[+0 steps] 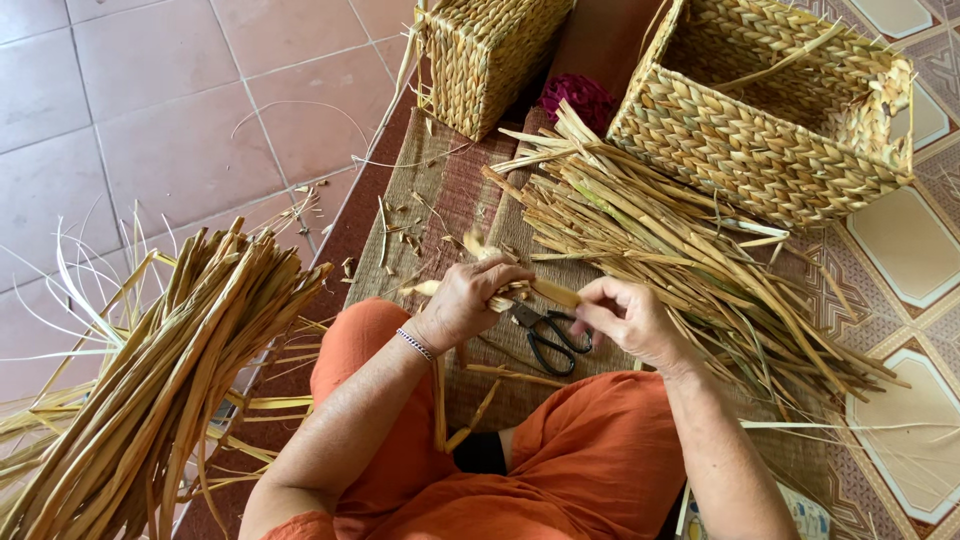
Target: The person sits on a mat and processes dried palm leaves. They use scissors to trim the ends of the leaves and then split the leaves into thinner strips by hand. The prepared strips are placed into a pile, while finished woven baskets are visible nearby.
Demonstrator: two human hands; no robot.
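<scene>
Both hands pinch one dried reed strip (548, 292) over the woven mat (440, 190): the left hand (465, 300) curls its fingers closed around the strip's left part, the right hand (625, 315) grips its right end, fingertips seemingly pressed together. Black scissors (552, 338) lie on the mat just below. A pile of reed strips (660, 250) spreads to the right, before a woven basket (770, 150).

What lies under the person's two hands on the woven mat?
Black-handled scissors lie on the mat, just below the dried strip held between the left hand and right hand. The right hand covers part of one handle loop.
</scene>
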